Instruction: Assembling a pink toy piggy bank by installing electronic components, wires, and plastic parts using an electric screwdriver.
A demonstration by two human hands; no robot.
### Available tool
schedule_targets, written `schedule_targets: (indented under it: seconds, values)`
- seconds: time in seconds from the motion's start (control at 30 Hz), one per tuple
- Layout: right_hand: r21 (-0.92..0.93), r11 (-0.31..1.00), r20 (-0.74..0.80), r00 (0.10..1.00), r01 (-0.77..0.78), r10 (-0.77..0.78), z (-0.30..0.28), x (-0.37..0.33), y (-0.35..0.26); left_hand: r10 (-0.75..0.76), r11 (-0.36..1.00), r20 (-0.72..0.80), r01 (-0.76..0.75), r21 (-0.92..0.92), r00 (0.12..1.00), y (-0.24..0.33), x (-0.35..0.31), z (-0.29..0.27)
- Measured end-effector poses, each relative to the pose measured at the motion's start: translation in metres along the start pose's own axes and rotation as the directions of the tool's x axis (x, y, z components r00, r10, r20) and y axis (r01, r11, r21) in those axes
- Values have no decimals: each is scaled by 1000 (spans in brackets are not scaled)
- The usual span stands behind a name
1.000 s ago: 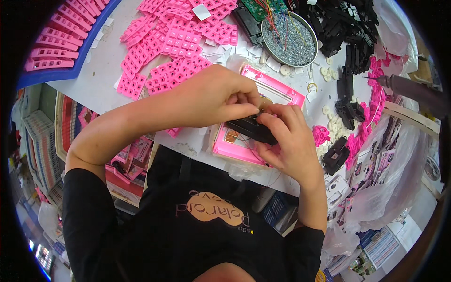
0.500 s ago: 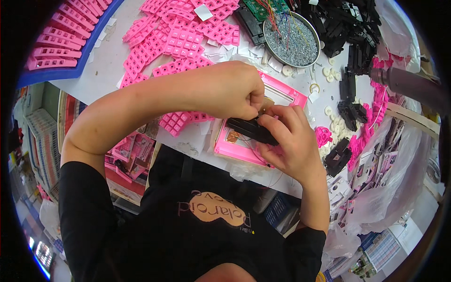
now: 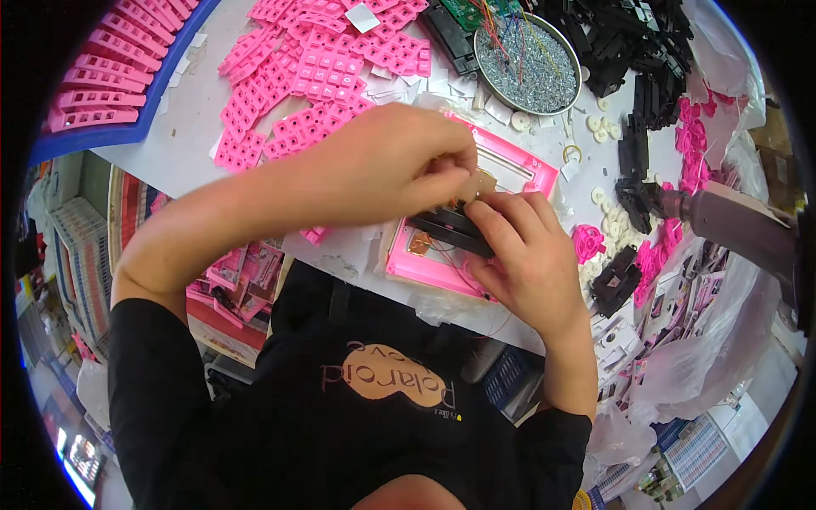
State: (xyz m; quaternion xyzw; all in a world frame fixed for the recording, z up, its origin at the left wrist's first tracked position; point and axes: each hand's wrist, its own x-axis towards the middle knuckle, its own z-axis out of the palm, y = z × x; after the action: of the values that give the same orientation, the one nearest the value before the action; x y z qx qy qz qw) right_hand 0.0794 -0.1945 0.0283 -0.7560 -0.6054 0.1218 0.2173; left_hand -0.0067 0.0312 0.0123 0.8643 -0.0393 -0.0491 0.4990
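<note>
A pink plastic housing lies in front of me on the worktable, with thin wires and a small copper-coloured piece inside. Across it sits a long black plastic part. My right hand grips this part at its right end, thumb below and fingers on top. Reaching over from the left, my left hand is closed, its thumb and fingertips pinched together at the part's upper edge. Whatever those fingertips hold is too small to make out. Beside them a small tan board shows partly behind the fingers.
Pink keypads are heaped beyond my left arm. A round tray of screws stands at the back, with a green circuit board and wires beside it. Black plastic parts, white discs and a grey tool are at the right.
My left hand has shifted slightly, and its thumb now stretches toward the fingertips. The grey tool at the right hangs lower. My right hand stays on the black plastic part.
</note>
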Motion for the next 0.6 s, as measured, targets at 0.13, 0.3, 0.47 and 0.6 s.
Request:
schedule_targets:
  seconds: [0.13,0.3,0.47,0.6]
  values:
    - [12,1000,-22,1000,1,-1,3,-1,2,181,976,-82,-170,133,980,10,-32,16]
    - [-5,1000,-48,999,-19,18,5,-2,-2,218,955,-130,-185,230,967,-1,-42,36]
    - [19,999,-18,999,-33,33,-4,-1,-2,255,957,-164,-225,181,953,-13,-42,43]
    - [-48,997,-697,717,-54,6,-76,-38,40,258,960,-154,-236,148,954,-11,-40,40]
